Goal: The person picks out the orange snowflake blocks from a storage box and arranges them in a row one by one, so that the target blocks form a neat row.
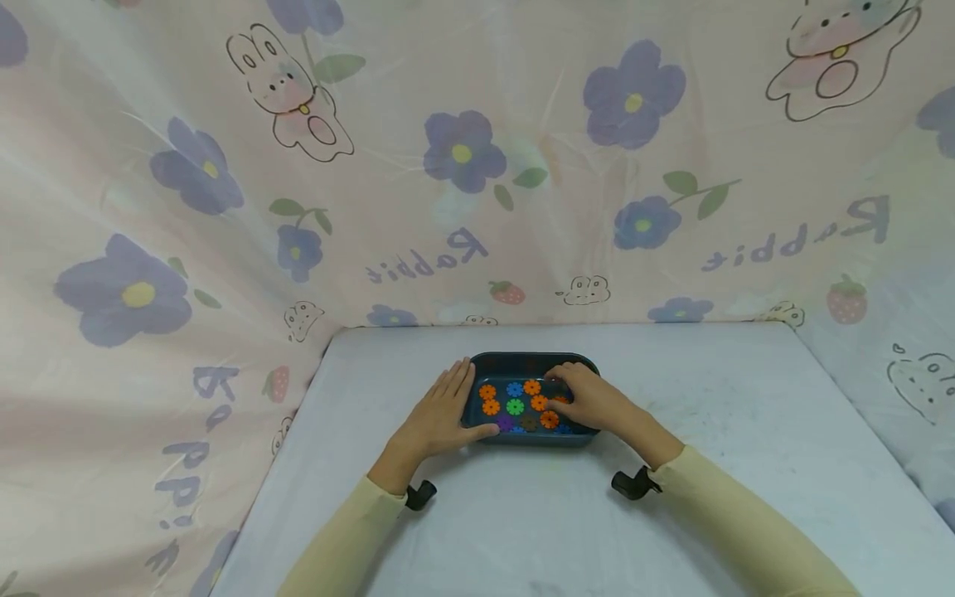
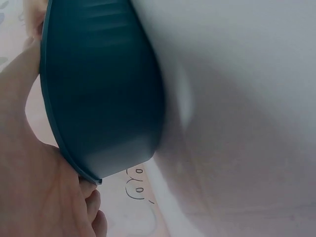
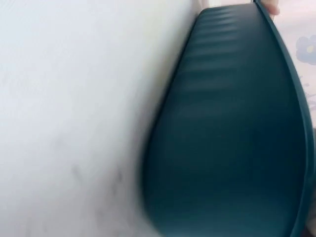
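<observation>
A dark teal tray [image 1: 533, 440] with raised sides stands on the white table, holding several small flower-shaped discs in orange, blue, green, purple and brown. Against its left end lies my left hand [image 1: 438, 414], fingers stretched out along the rim and thumb [image 1: 483, 431] over the front edge. My right hand [image 1: 593, 396] reaches over the right end into the tray, its thumb and bent fingers apart above the discs near an orange disc [image 1: 549, 419]. The tray's outer wall [image 2: 103, 89] fills much of the left wrist view. Both wrist views hide the discs.
White cloth covers the table [image 1: 522, 514]. Behind and at the sides hangs a curtain [image 1: 552, 199] printed with rabbits and purple flowers. A black wrist device [image 1: 632, 483] sits by the right sleeve, another black device [image 1: 421, 495] by the left.
</observation>
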A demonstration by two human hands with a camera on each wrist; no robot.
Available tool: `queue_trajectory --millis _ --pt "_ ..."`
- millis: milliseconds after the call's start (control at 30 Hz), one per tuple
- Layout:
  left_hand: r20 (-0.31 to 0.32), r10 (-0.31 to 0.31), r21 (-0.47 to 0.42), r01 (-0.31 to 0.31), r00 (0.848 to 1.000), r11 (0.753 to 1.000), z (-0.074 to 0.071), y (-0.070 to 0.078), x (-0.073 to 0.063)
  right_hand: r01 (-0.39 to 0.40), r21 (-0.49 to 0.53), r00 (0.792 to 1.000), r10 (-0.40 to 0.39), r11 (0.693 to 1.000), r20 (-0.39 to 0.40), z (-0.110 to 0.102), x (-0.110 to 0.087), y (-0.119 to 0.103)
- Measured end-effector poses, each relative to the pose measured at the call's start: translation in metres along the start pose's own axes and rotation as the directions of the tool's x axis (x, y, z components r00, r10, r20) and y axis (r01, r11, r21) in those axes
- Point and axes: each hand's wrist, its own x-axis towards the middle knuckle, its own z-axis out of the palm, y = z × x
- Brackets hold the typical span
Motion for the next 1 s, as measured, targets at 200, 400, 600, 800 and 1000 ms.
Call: queue_trajectory --millis 200,400,600,800,1000 --pt "-0.001 0.011 -0.006 -0.011 1.000 1.000 0.003 0.000 0.001 -0.028 0.017 1.000 0.028 0.999 -0.003 0.002 0.006 -0.005" --pt "0.005 -0.007 0.004 0.007 1.000 1.000 0.001 0.001 -0.001 -0.030 0.029 0.999 0.030 0.999 0.027 0.005 0.014 -0.011" --pt "0.012 -0.011 0.001 0.011 1.000 1.000 0.001 0.002 -0.003 -0.079 0.013 0.995 0.078 0.997 0.067 0.009 0.018 -0.012" --pt "0.014 -0.012 -0.008 0.012 1.000 1.000 0.002 0.003 -0.003 -0.090 0.003 0.993 0.090 0.996 0.074 0.013 0.020 -0.010" --pt "0.019 -0.012 -0.022 0.012 1.000 1.000 0.001 0.003 -0.004 -0.103 -0.022 0.992 0.104 0.994 0.076 0.015 0.022 -0.011"
